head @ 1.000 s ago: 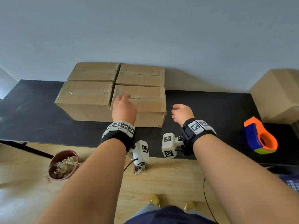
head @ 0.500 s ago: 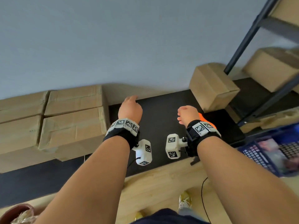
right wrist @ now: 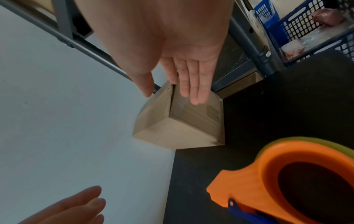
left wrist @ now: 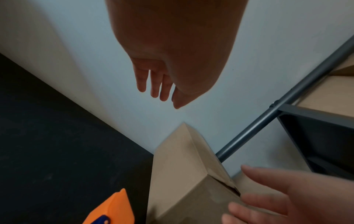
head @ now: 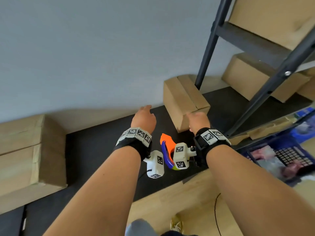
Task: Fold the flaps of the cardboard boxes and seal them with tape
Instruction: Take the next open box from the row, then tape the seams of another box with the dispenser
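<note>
A small brown cardboard box point(head: 183, 99) stands on the black table point(head: 95, 150) against the wall, its top flaps meeting along a seam with no tape showing there. My right hand point(head: 198, 119) is open, straight fingers point(right wrist: 191, 81) reaching over the box point(right wrist: 178, 121) near its top seam. My left hand point(head: 144, 116) hovers open over the table left of the box point(left wrist: 185, 174), holding nothing. The orange and blue tape dispenser point(head: 167, 150) lies on the table between my wrists, also in the right wrist view point(right wrist: 287, 181). Sealed boxes point(head: 32, 150) sit at the left.
A dark metal shelf frame point(head: 265, 92) rises right of the box, carrying more cardboard boxes point(head: 255, 77). A blue plastic crate point(head: 289, 150) sits on the wooden floor point(head: 170, 201) at the right. The grey wall runs right behind the table.
The view has swung right, away from the sealed boxes toward the small box by the shelf. Both hands have moved right with it, the right one now reaching the box.
</note>
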A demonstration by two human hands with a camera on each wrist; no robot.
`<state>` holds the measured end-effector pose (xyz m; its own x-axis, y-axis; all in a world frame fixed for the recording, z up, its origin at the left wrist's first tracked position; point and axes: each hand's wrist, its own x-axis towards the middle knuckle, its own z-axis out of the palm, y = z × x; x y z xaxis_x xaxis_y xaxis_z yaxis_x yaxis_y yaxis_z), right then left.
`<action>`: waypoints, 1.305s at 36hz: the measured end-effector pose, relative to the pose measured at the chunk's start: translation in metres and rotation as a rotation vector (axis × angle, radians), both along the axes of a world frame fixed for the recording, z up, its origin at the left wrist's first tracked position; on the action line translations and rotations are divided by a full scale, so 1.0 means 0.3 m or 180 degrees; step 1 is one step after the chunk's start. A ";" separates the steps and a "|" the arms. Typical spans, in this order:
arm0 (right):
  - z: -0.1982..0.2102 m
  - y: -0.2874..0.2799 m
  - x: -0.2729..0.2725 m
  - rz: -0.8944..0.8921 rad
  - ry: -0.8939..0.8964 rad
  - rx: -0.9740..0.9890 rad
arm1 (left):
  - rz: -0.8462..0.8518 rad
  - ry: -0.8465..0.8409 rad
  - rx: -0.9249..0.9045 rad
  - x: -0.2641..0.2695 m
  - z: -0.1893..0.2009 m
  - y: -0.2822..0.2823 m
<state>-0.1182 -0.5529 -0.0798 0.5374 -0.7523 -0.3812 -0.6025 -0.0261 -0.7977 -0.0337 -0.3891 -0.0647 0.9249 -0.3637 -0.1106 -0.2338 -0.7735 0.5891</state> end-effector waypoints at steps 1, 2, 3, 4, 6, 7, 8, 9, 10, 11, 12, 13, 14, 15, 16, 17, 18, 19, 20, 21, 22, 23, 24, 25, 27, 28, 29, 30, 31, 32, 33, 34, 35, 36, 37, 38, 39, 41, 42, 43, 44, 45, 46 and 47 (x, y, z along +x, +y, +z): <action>-0.004 -0.022 0.006 -0.0051 0.0027 0.0052 | -0.0002 0.0020 0.0010 0.002 -0.004 -0.026; -0.007 -0.041 0.012 -0.0093 0.0067 0.0107 | -0.0012 0.0036 0.0024 0.005 -0.006 -0.050; -0.005 -0.055 0.016 -0.0129 0.0123 0.0165 | -0.0034 0.0045 0.0040 0.008 -0.007 -0.072; -0.005 -0.069 0.022 -0.0168 0.0152 0.0203 | -0.0065 0.0051 0.0061 0.015 -0.007 -0.093; -0.006 -0.095 0.038 -0.0287 0.0168 0.0238 | -0.0127 0.0071 0.0108 0.038 -0.006 -0.135; -0.009 -0.107 0.047 -0.0346 0.0169 0.0224 | -0.0141 0.0086 0.0121 0.057 -0.005 -0.156; -0.017 -0.122 0.058 -0.0386 0.0171 0.0190 | -0.0146 0.0096 0.0127 0.080 -0.006 -0.176; -0.024 -0.134 0.072 -0.0418 0.0170 0.0173 | -0.0152 0.0098 0.0135 0.106 -0.006 -0.197; -0.034 -0.147 0.086 -0.0436 0.0185 0.0186 | -0.0162 0.0094 0.0151 0.132 -0.006 -0.218; -0.041 -0.157 0.097 -0.0441 0.0211 0.0210 | -0.0175 0.0091 0.0174 0.157 -0.007 -0.237; -0.048 -0.167 0.107 -0.0446 0.0266 0.0263 | -0.0192 0.0093 0.0194 0.180 -0.007 -0.256; -0.057 -0.179 0.115 -0.0459 0.0300 0.0308 | -0.0212 0.0096 0.0209 0.202 -0.007 -0.275; -0.066 -0.191 0.124 -0.0496 0.0341 0.0353 | -0.0229 0.0090 0.0219 0.224 -0.007 -0.294; -0.076 -0.202 0.132 -0.0547 0.0361 0.0388 | -0.0247 0.0077 0.0230 0.245 -0.007 -0.312; -0.086 -0.210 0.139 -0.0603 0.0384 0.0427 | -0.0268 0.0052 0.0243 0.266 -0.009 -0.329; -0.092 -0.213 0.143 -0.0646 0.0426 0.0455 | -0.0295 0.0027 0.0262 0.285 -0.011 -0.346; -0.104 -0.215 0.148 -0.0687 0.0476 0.0510 | -0.0321 0.0008 0.0287 0.303 -0.014 -0.363; -0.113 -0.214 0.149 -0.0724 0.0491 0.0556 | -0.0341 0.0005 0.0312 0.320 -0.017 -0.380; -0.123 -0.211 0.149 -0.0750 0.0496 0.0591 | -0.0354 0.0020 0.0337 0.335 -0.019 -0.399; -0.134 -0.207 0.144 -0.0738 0.0482 0.0572 | -0.0353 0.0040 0.0359 0.347 -0.022 -0.417; -0.144 -0.204 0.135 -0.0669 0.0484 0.0510 | -0.0337 0.0042 0.0378 0.357 -0.024 -0.432; -0.151 -0.202 0.123 -0.0602 0.0497 0.0432 | -0.0308 0.0024 0.0392 0.364 -0.026 -0.447; -0.159 -0.202 0.110 -0.0615 0.0481 0.0433 | -0.0276 -0.0016 0.0396 0.367 -0.028 -0.462; -0.161 -0.200 0.094 -0.0652 0.0440 0.0465 | -0.0238 -0.0055 0.0394 0.368 -0.030 -0.474; -0.170 -0.206 0.069 -0.0641 0.0369 0.0508 | -0.0154 -0.0104 0.0378 0.370 -0.035 -0.493; -0.178 -0.210 0.064 -0.0629 0.0339 0.0513 | -0.0112 -0.0110 0.0381 0.371 -0.039 -0.499; -0.184 -0.216 0.059 -0.0611 0.0322 0.0535 | -0.0063 -0.0098 0.0399 0.371 -0.043 -0.503; -0.189 -0.223 0.059 -0.0614 0.0322 0.0578 | -0.0015 -0.0079 0.0431 0.370 -0.047 -0.505; -0.191 -0.226 0.063 -0.0639 0.0296 0.0615 | 0.0030 -0.0052 0.0477 0.367 -0.049 -0.503; -0.188 -0.228 0.066 -0.0672 0.0254 0.0678 | 0.0064 -0.0025 0.0530 0.363 -0.050 -0.501; -0.180 -0.228 0.068 -0.0697 0.0190 0.0756 | 0.0090 -0.0008 0.0563 0.358 -0.051 -0.496; -0.172 -0.229 0.070 -0.0702 0.0137 0.0819 | 0.0098 0.0002 0.0568 0.352 -0.050 -0.490; -0.163 -0.228 0.070 -0.0689 0.0093 0.0854 | 0.0101 0.0004 0.0556 0.345 -0.048 -0.482; -0.154 -0.227 0.070 -0.0663 0.0081 0.0870 | 0.0092 -0.0007 0.0535 0.337 -0.045 -0.473; -0.145 -0.226 0.070 -0.0631 0.0063 0.0862 | 0.0079 -0.0038 0.0504 0.328 -0.040 -0.461; -0.136 -0.223 0.070 -0.0601 0.0045 0.0840 | 0.0067 -0.0093 0.0467 0.316 -0.032 -0.447; -0.123 -0.218 0.071 -0.0569 0.0015 0.0803 | 0.0068 -0.0169 0.0419 0.305 -0.023 -0.430; -0.096 -0.207 0.072 -0.0494 -0.0032 0.0630 | 0.0143 -0.0307 0.0335 0.281 -0.003 -0.391; -0.078 -0.198 0.072 -0.0428 -0.0053 0.0529 | 0.0212 -0.0360 0.0287 0.267 0.006 -0.366; -0.059 -0.185 0.071 -0.0326 -0.0068 0.0421 | 0.0310 -0.0392 0.0226 0.251 0.018 -0.331; -0.048 -0.187 0.077 -0.0268 -0.0079 0.0329 | 0.0379 -0.0386 0.0168 0.245 0.022 -0.314; -0.031 -0.177 0.079 -0.0188 -0.0108 0.0248 | 0.0472 -0.0391 0.0101 0.232 0.030 -0.284; -0.016 -0.163 0.080 -0.0102 -0.0168 0.0171 | 0.0571 -0.0415 0.0033 0.216 0.037 -0.249; -0.001 -0.147 0.082 -0.0022 -0.0220 0.0097 | 0.0681 -0.0450 -0.0035 0.199 0.044 -0.213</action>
<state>-0.0934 -0.5971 -0.0800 0.5581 -0.7445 -0.3663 -0.5461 0.0029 -0.8377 0.0261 -0.4531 -0.0516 0.9869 -0.1586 0.0282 -0.1462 -0.8079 0.5709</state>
